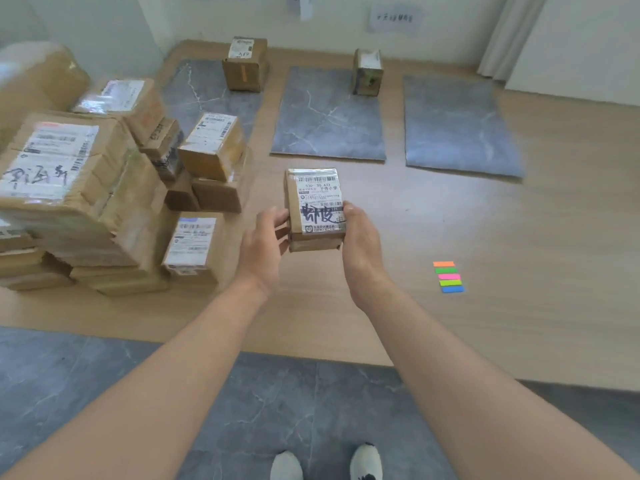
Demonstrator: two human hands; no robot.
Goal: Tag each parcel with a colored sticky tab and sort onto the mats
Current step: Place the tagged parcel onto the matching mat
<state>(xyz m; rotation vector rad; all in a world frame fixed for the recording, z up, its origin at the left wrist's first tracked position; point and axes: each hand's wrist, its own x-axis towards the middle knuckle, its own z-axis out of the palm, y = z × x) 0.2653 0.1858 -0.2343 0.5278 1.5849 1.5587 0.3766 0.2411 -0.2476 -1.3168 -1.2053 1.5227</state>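
I hold a small brown parcel (pixel 313 206) with a white shipping label above the wooden platform, label up. My left hand (pixel 265 247) grips its left side and my right hand (pixel 360 237) grips its right side. Three grey marble-patterned mats lie ahead: the left mat (pixel 194 98), the middle mat (pixel 325 123) and the right mat (pixel 457 129). A parcel with an orange tab (pixel 245 64) stands on the left mat. A smaller parcel (pixel 367 71) stands at the far end of the middle mat. The pad of coloured sticky tabs (pixel 448 276) lies to my right.
A pile of several brown parcels (pixel 104 188) fills the left of the wooden platform (pixel 519 271). Papers hang on the far wall (pixel 394 19). The grey tiled floor (pixel 259 403) lies below the platform edge, with my shoes (pixel 325 462) on it.
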